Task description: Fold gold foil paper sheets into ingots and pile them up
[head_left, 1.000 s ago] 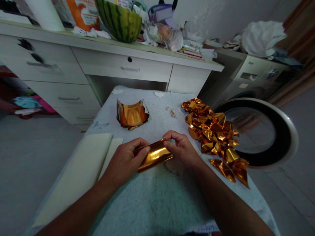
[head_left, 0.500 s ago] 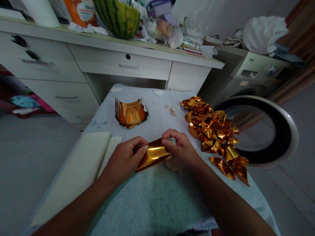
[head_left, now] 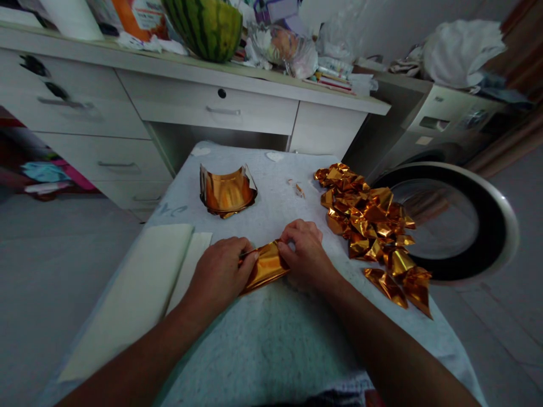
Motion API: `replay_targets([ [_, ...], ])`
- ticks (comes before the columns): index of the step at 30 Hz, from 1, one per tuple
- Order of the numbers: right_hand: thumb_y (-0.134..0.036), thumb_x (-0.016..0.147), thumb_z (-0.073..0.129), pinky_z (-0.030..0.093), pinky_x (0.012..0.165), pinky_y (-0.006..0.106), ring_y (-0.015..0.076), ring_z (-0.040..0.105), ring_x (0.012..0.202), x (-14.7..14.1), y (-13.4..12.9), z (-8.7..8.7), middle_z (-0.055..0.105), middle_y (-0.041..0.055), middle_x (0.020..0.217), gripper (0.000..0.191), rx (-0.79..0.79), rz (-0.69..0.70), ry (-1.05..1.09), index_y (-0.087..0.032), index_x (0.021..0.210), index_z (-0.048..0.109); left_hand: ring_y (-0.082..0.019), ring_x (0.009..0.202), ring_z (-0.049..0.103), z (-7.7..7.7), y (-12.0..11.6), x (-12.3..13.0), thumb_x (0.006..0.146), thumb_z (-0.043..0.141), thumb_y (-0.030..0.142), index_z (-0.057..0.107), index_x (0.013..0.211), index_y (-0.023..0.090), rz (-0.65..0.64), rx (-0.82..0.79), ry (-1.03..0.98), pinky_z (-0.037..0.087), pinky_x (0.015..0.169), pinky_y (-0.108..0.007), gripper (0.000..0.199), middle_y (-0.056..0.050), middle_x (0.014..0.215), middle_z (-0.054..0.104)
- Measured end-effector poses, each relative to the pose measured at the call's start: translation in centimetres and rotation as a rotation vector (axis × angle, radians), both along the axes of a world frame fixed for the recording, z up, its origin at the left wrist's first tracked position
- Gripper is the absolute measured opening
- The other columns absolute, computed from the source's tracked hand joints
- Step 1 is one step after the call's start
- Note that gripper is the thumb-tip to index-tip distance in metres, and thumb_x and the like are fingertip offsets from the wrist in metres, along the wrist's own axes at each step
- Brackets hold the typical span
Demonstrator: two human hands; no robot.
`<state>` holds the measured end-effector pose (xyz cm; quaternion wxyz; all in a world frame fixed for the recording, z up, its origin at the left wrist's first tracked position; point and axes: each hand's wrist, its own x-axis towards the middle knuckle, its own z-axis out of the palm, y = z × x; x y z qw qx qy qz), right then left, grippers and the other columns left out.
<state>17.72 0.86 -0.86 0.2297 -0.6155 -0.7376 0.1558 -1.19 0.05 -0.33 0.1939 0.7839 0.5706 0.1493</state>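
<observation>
Between my two hands is a folded strip of shiny gold foil paper, low over the cloth-covered table. My left hand grips its left end, thumb on top and fingers curled behind. At the other end, my right hand is closed on the strip, its fingers bent along the far edge. Beyond my hands stands a curved stack of gold foil sheets, its ends bent upward. To the right lies a heap of folded gold foil pieces.
Pale paper sheets lie along the table's left side. Small scraps rest on the tablecloth. A white desk carrying a cut watermelon stands behind. At right, the open washing machine door reaches close to the table.
My right hand has curled further over the strip, and less foil shows between my hands. The foil now sits flatter and lower. The camera view has shifted slightly.
</observation>
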Motion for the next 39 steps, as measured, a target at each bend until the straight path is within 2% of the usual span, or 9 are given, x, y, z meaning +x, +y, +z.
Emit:
replay_targets([
  [9,-0.022,0.083,0.057,0.03,0.081,0.038,0.0234,0.044,0.096,-0.7,-0.3,-1.0,0.059,0.007,0.096,0.011,0.099,-0.029,-0.225,-0.018,0.078,0.066,-0.024,0.077,0.064,-0.3,0.1,0.2,0.089,0.051,0.034,0.062,0.08,0.02,0.007,0.059,0.252,0.038,0.069,-0.033,0.02,-0.005,0.078,0.07],
  [15,-0.024,0.083,0.058,0.03,0.081,0.039,0.024,0.044,0.095,-0.6,-0.2,-1.1,0.059,0.0079,0.095,0.012,0.085,-0.028,-0.242,-0.018,0.075,0.065,-0.023,0.077,0.065,0.0,0.1,0.3,0.091,0.046,0.032,0.063,0.083,0.02,0.001,0.054,0.231,0.039,0.068,-0.033,0.022,-0.006,0.08,0.071],
  [21,-0.024,0.083,0.058,0.03,0.081,0.039,0.0243,0.044,0.095,-0.6,0.0,-1.1,0.06,0.0084,0.095,0.013,0.058,-0.04,-0.246,-0.018,0.074,0.065,-0.024,0.075,0.063,-0.5,0.2,0.1,0.091,0.048,0.034,0.061,0.081,0.02,0.002,0.064,0.264,0.038,0.067,-0.034,0.022,-0.006,0.078,0.069],
  [26,-0.024,0.083,0.059,0.03,0.081,0.038,0.024,0.044,0.094,-0.6,-0.1,-0.9,0.06,0.0082,0.095,0.012,0.04,-0.038,-0.251,-0.017,0.075,0.065,-0.027,0.089,0.057,-0.8,0.3,0.0,0.086,0.058,0.027,0.062,0.098,0.019,0.024,0.236,0.19,0.04,0.076,-0.038,0.015,-0.008,0.094,0.065],
  [28,-0.024,0.083,0.059,0.03,0.08,0.038,0.0241,0.044,0.094,-0.7,-0.1,-1.0,0.06,0.008,0.095,0.012,0.041,-0.043,-0.256,-0.017,0.075,0.064,-0.025,0.091,0.055,-1.0,0.5,0.0,0.086,0.055,0.02,0.065,0.096,0.02,-0.05,0.279,0.142,0.041,0.077,-0.037,0.014,-0.007,0.096,0.062],
  [32,-0.025,0.083,0.059,0.03,0.08,0.038,0.0245,0.044,0.095,-0.7,0.0,-1.1,0.059,0.0084,0.096,0.011,0.041,-0.058,-0.276,-0.018,0.075,0.063,-0.019,0.081,0.053,-1.4,0.8,-0.1,0.088,0.046,0.011,0.068,0.085,0.021,-0.288,0.174,0.072,0.042,0.072,-0.031,0.024,-0.003,0.084,0.061],
  [37,-0.026,0.082,0.059,0.03,0.079,0.037,0.0239,0.045,0.094,-0.6,0.1,-1.4,0.058,0.0064,0.096,0.009,0.016,-0.092,-0.24,-0.019,0.076,0.061,-0.018,0.081,0.054,-1.1,0.4,-0.1,0.091,0.042,0.015,0.066,0.088,0.021,-0.304,0.088,0.106,0.043,0.072,-0.03,0.025,-0.003,0.086,0.059],
  [39,-0.027,0.082,0.06,0.03,0.079,0.036,0.0236,0.046,0.093,-0.4,0.1,-1.4,0.058,0.0058,0.096,0.007,0.003,-0.104,-0.207,-0.02,0.081,0.06,-0.019,0.083,0.054,-0.7,-0.2,0.0,0.093,0.044,0.022,0.066,0.096,0.021,-0.315,0.102,0.138,0.044,0.076,-0.033,0.022,-0.004,0.092,0.059],
])
